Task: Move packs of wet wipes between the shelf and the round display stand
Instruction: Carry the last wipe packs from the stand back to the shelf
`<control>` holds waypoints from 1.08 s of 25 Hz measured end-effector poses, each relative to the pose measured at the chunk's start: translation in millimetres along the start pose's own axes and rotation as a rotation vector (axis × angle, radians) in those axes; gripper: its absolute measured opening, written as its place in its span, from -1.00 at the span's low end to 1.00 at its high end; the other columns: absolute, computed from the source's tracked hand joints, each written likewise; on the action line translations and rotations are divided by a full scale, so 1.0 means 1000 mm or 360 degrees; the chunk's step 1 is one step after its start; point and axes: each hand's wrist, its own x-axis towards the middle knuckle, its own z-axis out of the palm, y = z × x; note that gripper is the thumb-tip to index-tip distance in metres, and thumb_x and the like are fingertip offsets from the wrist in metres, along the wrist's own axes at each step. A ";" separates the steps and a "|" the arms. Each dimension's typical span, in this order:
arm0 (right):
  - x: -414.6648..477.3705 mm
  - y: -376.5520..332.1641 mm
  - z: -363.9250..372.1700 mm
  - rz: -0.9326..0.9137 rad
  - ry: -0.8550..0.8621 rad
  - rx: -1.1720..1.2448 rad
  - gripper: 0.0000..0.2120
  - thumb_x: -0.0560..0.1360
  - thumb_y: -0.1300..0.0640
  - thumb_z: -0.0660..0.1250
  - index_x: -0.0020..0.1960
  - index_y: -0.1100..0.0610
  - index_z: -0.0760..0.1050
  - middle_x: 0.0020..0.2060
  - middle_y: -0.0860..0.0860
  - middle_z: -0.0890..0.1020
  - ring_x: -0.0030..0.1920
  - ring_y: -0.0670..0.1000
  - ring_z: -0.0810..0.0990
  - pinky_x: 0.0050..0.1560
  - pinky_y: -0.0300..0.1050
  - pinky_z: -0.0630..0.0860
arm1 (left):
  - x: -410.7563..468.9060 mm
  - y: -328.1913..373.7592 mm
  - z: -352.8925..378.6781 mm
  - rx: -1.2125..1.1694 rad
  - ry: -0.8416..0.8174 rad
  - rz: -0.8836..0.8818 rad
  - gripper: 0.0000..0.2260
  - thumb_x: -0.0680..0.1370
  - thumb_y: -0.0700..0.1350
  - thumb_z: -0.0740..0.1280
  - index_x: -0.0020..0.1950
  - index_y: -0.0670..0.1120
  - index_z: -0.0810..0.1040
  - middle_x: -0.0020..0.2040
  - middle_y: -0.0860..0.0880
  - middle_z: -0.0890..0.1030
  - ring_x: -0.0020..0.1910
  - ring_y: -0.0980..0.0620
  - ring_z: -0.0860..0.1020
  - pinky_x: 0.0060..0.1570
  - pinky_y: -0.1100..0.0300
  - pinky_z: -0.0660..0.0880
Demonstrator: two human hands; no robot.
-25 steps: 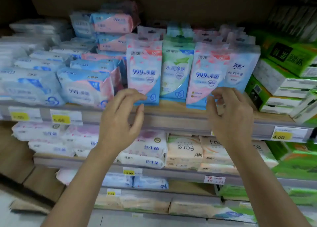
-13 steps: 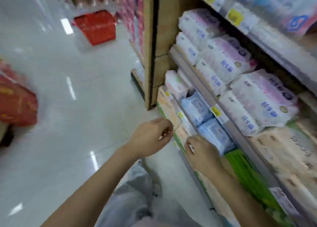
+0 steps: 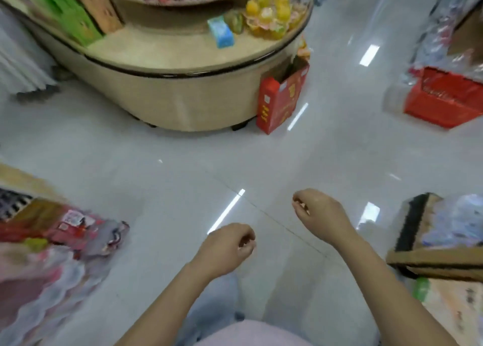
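Since the earlier frame we have turned from the shelf: left hand (image 3: 226, 246) and right hand (image 3: 319, 215) hang loosely curled, empty, over the glossy tiled floor (image 3: 170, 178). Open room lies between us and the far round display stand (image 3: 183, 97), beige with a black rim. A blue pack of wet wipes (image 3: 221, 33) sits on its lower tier.

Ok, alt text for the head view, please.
The left hand and right hand hang loosely curled, holding nothing, over a glossy pale floor. Ahead is the round display stand, with a small blue pack on its lower tier and a red box on the floor beside it.
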 end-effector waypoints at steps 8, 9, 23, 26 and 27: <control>0.136 -0.033 0.039 0.0301 -0.0350 0.0056 -0.83 0.55 0.05 0.17 0.03 0.04 0.52 -0.06 -0.06 0.61 -0.11 0.01 0.58 -0.11 -0.07 0.52 | 0.157 -0.095 -0.191 0.0111 0.0296 -0.0035 -0.83 0.56 -0.04 0.22 0.09 -0.01 0.54 0.03 0.06 0.58 -0.01 0.05 0.54 -0.01 0.14 0.47; 0.147 -0.029 0.042 0.0348 -0.0382 0.0065 -0.83 0.55 0.05 0.17 0.02 0.04 0.52 -0.06 -0.06 0.61 -0.12 0.00 0.58 -0.12 -0.09 0.52 | 0.182 -0.099 -0.212 0.0102 0.0349 -0.0045 -0.83 0.56 -0.04 0.21 0.09 -0.01 0.53 0.04 0.07 0.57 -0.03 0.07 0.53 -0.01 0.14 0.46; 0.604 -0.011 -0.048 -0.0047 -0.0537 -0.0176 -0.78 0.56 0.11 0.14 0.10 0.12 0.50 0.05 0.09 0.59 0.07 0.15 0.55 -0.04 -0.03 0.48 | 0.462 -0.162 -0.300 -0.0092 0.0093 -0.0435 -0.82 0.56 -0.07 0.21 0.13 -0.01 0.52 0.08 0.05 0.57 0.03 0.05 0.55 0.03 0.12 0.48; 0.709 -0.037 -0.059 -0.0071 -0.0419 -0.0110 -0.78 0.55 0.10 0.15 0.10 0.12 0.50 0.05 0.07 0.60 0.06 0.16 0.55 -0.09 -0.07 0.44 | 0.493 -0.196 -0.307 -0.0204 0.0022 -0.0565 -0.82 0.55 -0.06 0.22 0.11 -0.03 0.52 0.05 0.02 0.60 -0.03 0.00 0.58 0.01 0.05 0.51; 0.736 -0.043 -0.057 -0.0027 -0.0397 -0.0060 -0.77 0.55 0.10 0.15 0.14 0.12 0.49 0.07 0.07 0.60 0.08 0.15 0.54 -0.07 -0.08 0.41 | 0.507 -0.208 -0.313 -0.0214 -0.0005 -0.0596 -0.80 0.55 -0.06 0.22 0.13 -0.04 0.52 0.05 -0.01 0.61 -0.02 -0.03 0.58 0.02 0.05 0.51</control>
